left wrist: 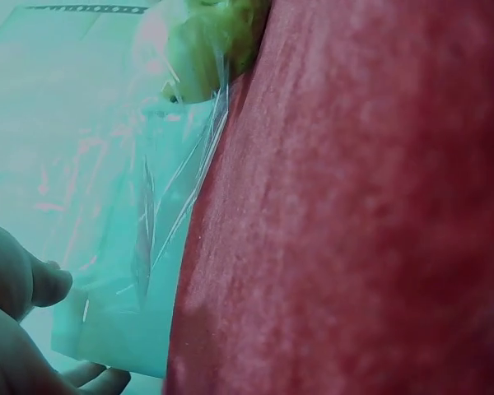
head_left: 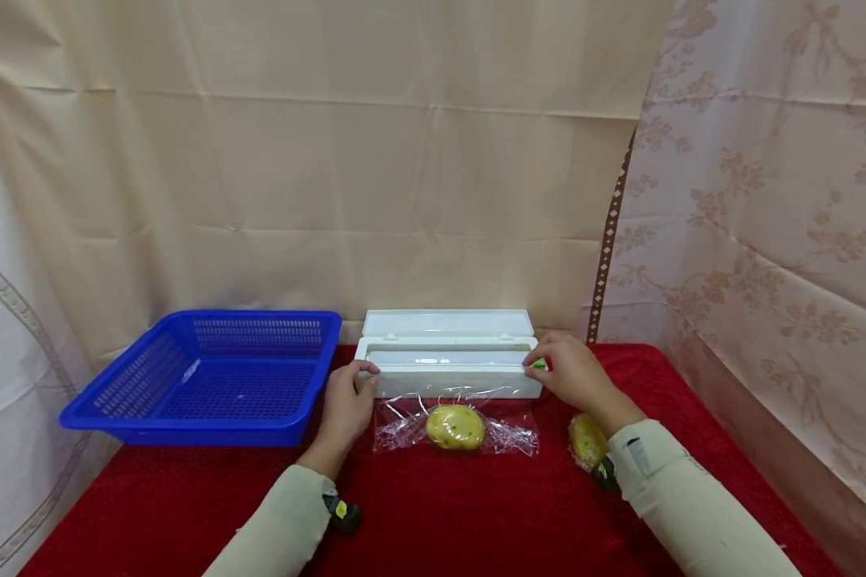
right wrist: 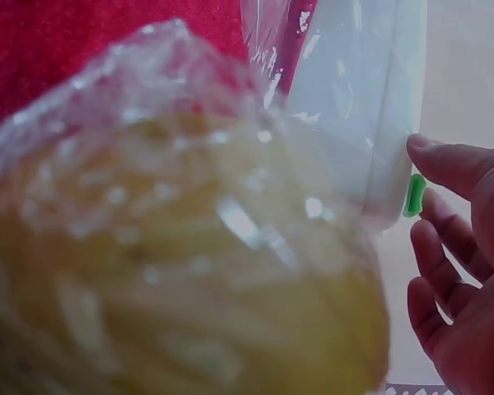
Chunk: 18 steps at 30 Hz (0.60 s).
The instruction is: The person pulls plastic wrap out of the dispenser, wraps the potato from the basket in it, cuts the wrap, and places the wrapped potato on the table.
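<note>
A white cling film dispenser (head_left: 458, 385) stands on the table with its lid (head_left: 447, 323) raised behind it. My left hand (head_left: 346, 405) holds its left end, thumb in front and fingers around the end. At the right end, my right hand (head_left: 573, 370) pinches the small green slide cutter (right wrist: 415, 195) between thumb and fingers. Clear cling film (head_left: 397, 429) hangs from the front edge onto the cloth, with a yellow potato (head_left: 455, 427) at its middle. Beneath my right wrist lies another potato (head_left: 584, 437) wrapped in film, large and blurred in the right wrist view.
A blue plastic basket (head_left: 209, 433) with slotted sides stands left of the dispenser. Red cloth (head_left: 447, 521) covers the table. Beige curtain (head_left: 404, 160) hangs close behind, and a patterned curtain (head_left: 779, 240) is at the right.
</note>
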Each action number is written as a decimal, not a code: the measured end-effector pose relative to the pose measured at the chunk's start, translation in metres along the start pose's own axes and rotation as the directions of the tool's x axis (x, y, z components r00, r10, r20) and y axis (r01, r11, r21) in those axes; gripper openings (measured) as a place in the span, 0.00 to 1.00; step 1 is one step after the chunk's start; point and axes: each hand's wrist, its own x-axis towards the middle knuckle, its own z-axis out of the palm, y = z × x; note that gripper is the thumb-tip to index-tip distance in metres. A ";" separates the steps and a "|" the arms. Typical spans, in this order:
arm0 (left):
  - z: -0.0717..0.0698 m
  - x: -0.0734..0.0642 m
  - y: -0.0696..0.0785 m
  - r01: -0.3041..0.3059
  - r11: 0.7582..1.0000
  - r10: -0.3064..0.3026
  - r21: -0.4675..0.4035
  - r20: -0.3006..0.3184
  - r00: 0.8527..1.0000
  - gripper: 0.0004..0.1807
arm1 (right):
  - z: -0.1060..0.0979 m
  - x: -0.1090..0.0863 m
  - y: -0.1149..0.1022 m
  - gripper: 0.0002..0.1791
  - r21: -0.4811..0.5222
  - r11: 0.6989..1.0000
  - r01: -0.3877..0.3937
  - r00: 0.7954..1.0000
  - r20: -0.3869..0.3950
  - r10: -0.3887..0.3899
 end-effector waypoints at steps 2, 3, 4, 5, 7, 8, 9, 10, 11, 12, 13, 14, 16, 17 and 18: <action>0.000 -0.002 0.003 0.002 1.000 -0.002 0.007 0.005 1.000 0.05 | 0.001 0.000 0.000 0.01 0.005 1.000 -0.010 1.000 -0.008 0.010; 0.000 -0.003 0.004 0.015 1.000 -0.015 0.009 0.010 1.000 0.04 | 0.001 0.000 0.001 0.01 0.008 1.000 -0.008 1.000 -0.013 0.008; 0.000 -0.004 0.005 0.043 0.999 -0.043 0.007 0.021 0.999 0.03 | 0.002 -0.001 0.001 0.02 0.012 1.000 -0.001 1.000 -0.020 0.001; -0.001 -0.005 0.006 0.068 0.998 -0.068 0.011 0.027 0.997 0.03 | 0.002 -0.001 0.001 0.02 0.010 1.000 0.008 1.000 -0.027 -0.008; -0.002 -0.007 0.008 0.104 0.994 -0.104 0.019 0.030 0.994 0.03 | 0.002 -0.002 0.000 0.03 0.003 1.000 0.030 0.999 -0.041 -0.030; -0.002 -0.008 0.010 0.116 0.993 -0.117 0.028 0.029 0.993 0.03 | 0.002 -0.003 -0.001 0.04 -0.004 0.999 0.043 0.998 -0.048 -0.043; -0.003 -0.009 0.010 0.130 0.991 -0.131 0.036 0.028 0.991 0.03 | 0.002 -0.004 -0.001 0.04 -0.012 0.999 0.051 0.997 -0.053 -0.052; -0.004 -0.009 0.012 0.138 0.989 -0.139 0.045 0.029 0.990 0.03 | 0.002 -0.005 -0.002 0.04 -0.018 0.998 0.055 0.997 -0.056 -0.056; -0.005 -0.010 0.013 0.140 0.989 -0.142 0.056 0.031 0.989 0.04 | 0.002 -0.006 -0.002 0.05 -0.023 0.998 0.054 0.997 -0.056 -0.055; -0.006 -0.010 0.014 0.134 0.989 -0.136 0.065 0.031 0.990 0.04 | 0.001 -0.006 -0.002 0.05 -0.023 0.998 0.053 0.997 -0.055 -0.054; -0.007 -0.010 0.015 0.133 0.988 -0.136 0.074 0.035 0.990 0.04 | 0.001 -0.007 -0.003 0.04 -0.023 0.998 0.050 0.997 -0.054 -0.052; -0.008 -0.010 0.016 0.132 0.988 -0.135 0.083 0.041 0.990 0.04 | 0.001 -0.008 -0.003 0.04 -0.021 0.998 0.051 0.997 -0.056 -0.052; -0.010 -0.010 0.018 0.131 0.987 -0.136 0.098 0.051 0.989 0.04 | 0.002 -0.009 -0.003 0.05 -0.028 0.999 0.044 0.998 -0.053 -0.045; -0.011 -0.010 0.019 0.127 0.986 -0.133 0.105 0.051 0.990 0.04 | 0.003 -0.010 -0.003 0.07 -0.040 0.998 0.046 0.997 -0.055 -0.048; -0.011 -0.010 0.019 0.125 0.986 -0.132 0.112 0.054 0.990 0.04 | 0.004 -0.010 -0.004 0.10 -0.052 0.997 0.051 0.997 -0.055 -0.054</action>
